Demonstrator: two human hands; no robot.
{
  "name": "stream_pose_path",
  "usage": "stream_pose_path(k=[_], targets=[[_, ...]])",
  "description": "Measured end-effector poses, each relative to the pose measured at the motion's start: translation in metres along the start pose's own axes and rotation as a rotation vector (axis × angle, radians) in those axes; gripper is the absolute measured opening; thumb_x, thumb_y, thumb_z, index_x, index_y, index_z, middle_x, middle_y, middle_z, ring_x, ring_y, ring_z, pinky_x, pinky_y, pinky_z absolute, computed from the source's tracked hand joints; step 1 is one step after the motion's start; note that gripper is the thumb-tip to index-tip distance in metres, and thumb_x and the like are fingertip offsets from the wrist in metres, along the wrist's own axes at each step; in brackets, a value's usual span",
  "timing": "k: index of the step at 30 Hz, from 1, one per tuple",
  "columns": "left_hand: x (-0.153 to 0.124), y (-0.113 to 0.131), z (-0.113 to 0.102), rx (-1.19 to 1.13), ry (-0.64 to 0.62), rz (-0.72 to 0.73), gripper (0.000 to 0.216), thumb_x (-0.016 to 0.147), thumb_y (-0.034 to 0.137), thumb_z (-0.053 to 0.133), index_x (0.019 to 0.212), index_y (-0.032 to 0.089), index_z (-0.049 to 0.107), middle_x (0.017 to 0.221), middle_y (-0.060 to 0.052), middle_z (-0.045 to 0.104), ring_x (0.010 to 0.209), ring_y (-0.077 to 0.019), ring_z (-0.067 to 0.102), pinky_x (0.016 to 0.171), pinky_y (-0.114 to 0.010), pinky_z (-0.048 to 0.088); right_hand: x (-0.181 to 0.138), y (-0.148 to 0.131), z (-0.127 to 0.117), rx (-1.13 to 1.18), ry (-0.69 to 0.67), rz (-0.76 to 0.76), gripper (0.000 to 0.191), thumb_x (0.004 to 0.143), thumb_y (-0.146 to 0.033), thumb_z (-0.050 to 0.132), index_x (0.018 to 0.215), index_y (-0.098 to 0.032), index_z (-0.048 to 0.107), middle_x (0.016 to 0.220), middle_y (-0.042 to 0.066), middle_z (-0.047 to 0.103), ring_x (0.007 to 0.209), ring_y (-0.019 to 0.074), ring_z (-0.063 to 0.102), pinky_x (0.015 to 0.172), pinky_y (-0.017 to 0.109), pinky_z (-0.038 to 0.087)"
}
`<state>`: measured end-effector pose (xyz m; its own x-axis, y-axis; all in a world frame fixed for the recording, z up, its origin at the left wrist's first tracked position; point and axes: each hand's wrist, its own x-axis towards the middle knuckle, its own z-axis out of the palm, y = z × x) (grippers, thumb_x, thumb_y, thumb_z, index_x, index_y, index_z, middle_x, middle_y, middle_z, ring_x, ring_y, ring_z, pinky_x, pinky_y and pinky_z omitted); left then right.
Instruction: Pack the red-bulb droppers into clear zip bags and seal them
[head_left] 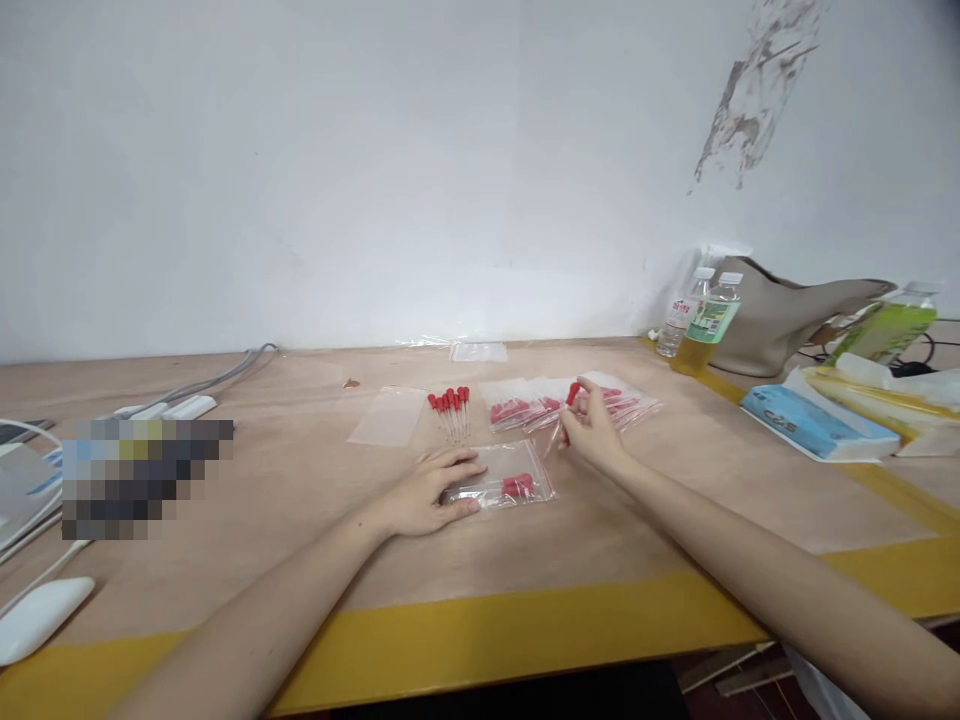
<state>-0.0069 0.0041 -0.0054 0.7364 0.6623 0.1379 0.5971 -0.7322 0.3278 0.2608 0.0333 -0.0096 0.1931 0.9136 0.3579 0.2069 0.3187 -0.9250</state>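
Observation:
My left hand [431, 497] lies with its fingers spread on the left end of a clear zip bag [534, 462]. Red-bulbed droppers [517, 486] show inside this bag, their tubes partly under my fingers. My right hand [592, 430] pinches a dropper [574, 393], red bulb up and thin clear tube slanting down, just above the table. Behind my left hand several loose droppers [452, 400] lie side by side, bulbs toward the wall. Beside them is a flat, empty-looking plastic bag [390, 416]. Filled bags with red bulbs [517, 408] overlap in a pile near my right hand.
Two drink bottles [709, 322], a grey-brown bag [772, 320] and a blue tissue pack [817, 422] stand or lie on the right. On the left are a white mouse [45, 615] and cables [202, 380]. Yellow tape [525, 630] lines the table's front edge; a wall closes the back.

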Motion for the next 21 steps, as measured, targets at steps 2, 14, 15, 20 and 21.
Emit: stream_pose_path(k=[2,14,15,20,21], targets=[[0.0,0.0,0.0,0.003,-0.003,-0.006,0.051,0.082,0.052,0.043,0.127,0.029,0.04,0.136,-0.004,0.034,0.126,-0.0244,0.028,0.103,-0.043,0.021,-0.007,0.007,-0.006,0.08,0.058,0.076,0.059,0.067,-0.025,0.054,0.118,-0.022,0.022,0.062,-0.009,0.041,0.042,0.01,0.05,0.041,0.026,0.048],[-0.002,0.009,-0.005,0.014,0.039,-0.003,0.062,0.082,0.05,0.044,0.135,0.021,0.026,0.138,-0.008,0.032,0.125,-0.0234,0.03,0.103,-0.04,0.024,-0.032,0.001,0.01,0.323,-0.177,0.384,0.016,0.074,-0.022,0.055,0.081,-0.02,0.041,0.067,-0.002,0.056,0.058,0.0096,0.059,0.063,0.027,0.052],[-0.002,0.008,-0.005,0.013,0.039,-0.005,0.062,0.082,0.05,0.044,0.135,0.021,0.026,0.138,-0.007,0.032,0.125,-0.0234,0.03,0.103,-0.04,0.024,-0.032,0.001,0.006,0.276,-0.232,0.386,0.016,0.072,-0.022,0.057,0.079,-0.019,0.043,0.066,-0.002,0.057,0.057,0.0091,0.059,0.061,0.025,0.051],[-0.001,0.006,-0.002,0.017,0.042,0.004,0.062,0.082,0.051,0.044,0.134,0.023,0.026,0.137,-0.006,0.033,0.125,-0.0229,0.029,0.104,-0.04,0.023,-0.029,0.005,-0.007,-0.117,-0.459,0.196,0.02,0.064,-0.03,0.065,0.072,-0.013,0.057,0.057,-0.001,0.058,0.048,0.0076,0.049,0.047,0.02,0.04],[-0.001,0.006,-0.001,0.019,0.044,0.007,0.061,0.082,0.051,0.044,0.134,0.023,0.026,0.137,-0.006,0.033,0.125,-0.0226,0.029,0.104,-0.04,0.023,-0.029,0.006,-0.005,-0.159,-0.465,0.14,0.021,0.064,-0.031,0.065,0.072,-0.013,0.059,0.059,0.0,0.059,0.049,0.0083,0.05,0.048,0.02,0.04]])
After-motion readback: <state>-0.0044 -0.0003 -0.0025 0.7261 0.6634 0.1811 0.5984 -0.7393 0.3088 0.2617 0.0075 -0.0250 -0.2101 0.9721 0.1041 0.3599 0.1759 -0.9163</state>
